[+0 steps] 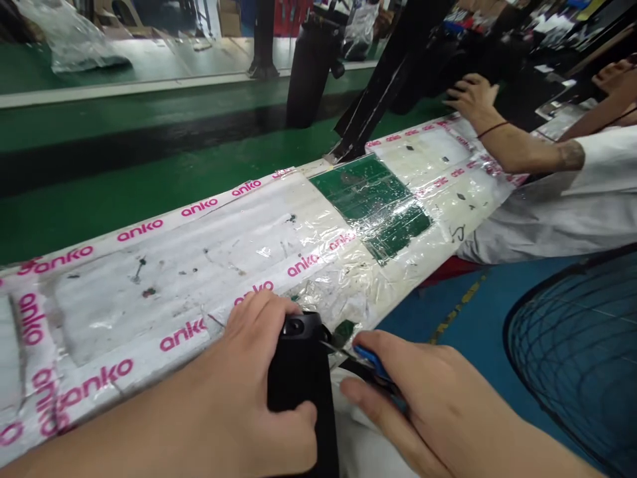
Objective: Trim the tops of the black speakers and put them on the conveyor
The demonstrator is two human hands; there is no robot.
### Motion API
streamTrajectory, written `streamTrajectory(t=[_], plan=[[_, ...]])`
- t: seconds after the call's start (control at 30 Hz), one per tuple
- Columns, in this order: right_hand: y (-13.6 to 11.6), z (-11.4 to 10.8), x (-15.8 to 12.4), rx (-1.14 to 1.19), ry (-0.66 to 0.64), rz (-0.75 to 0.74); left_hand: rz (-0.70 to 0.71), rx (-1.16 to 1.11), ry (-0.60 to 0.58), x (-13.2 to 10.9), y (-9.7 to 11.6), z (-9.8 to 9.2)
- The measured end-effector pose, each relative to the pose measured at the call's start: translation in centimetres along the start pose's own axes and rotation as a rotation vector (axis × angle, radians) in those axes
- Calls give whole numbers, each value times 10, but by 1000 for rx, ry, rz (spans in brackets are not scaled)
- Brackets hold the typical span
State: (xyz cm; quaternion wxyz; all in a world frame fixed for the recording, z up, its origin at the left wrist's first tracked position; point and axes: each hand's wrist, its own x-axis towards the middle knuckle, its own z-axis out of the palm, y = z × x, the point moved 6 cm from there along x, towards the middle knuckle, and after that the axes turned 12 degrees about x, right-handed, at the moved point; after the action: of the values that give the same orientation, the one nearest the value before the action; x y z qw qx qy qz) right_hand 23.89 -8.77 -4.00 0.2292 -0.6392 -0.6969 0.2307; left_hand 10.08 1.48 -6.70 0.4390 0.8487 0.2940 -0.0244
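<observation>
My left hand (259, 392) is wrapped around a black oblong part (300, 378) with a round button-like spot at its top end, held at the near edge of the workbench. My right hand (423, 405) is closed on a small tool with a blue handle (371, 362) and dark blades like snips. Its tip points left and touches the black part near its top. Both hands sit close together, just off the bench's near edge.
The long bench top (149, 285) is covered in white sheet, clear film and pink "anko" tape, with a green patch (373, 202). Another person in a white sleeve (572, 199) handles black material (398, 73) at the far right. A black fan guard (577, 345) stands to my right.
</observation>
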Motion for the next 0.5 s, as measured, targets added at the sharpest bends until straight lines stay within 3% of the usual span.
streamTrajectory(t=[0.13,0.2,0.27,0.37,0.5], plan=[[22,34,-9,831,-59,469,-29,61,-53,-6,-2,0],[34,45,-19,1048,27,675,-17,37,-41,-5,-6,-2],[47,47,-32,1115,156,810,26,-11,-32,-3,-11,-6],[60,45,-47,1133,271,851,54,-85,-56,3,-20,-8],[65,46,-56,1199,288,824,49,-243,-109,10,-27,3]])
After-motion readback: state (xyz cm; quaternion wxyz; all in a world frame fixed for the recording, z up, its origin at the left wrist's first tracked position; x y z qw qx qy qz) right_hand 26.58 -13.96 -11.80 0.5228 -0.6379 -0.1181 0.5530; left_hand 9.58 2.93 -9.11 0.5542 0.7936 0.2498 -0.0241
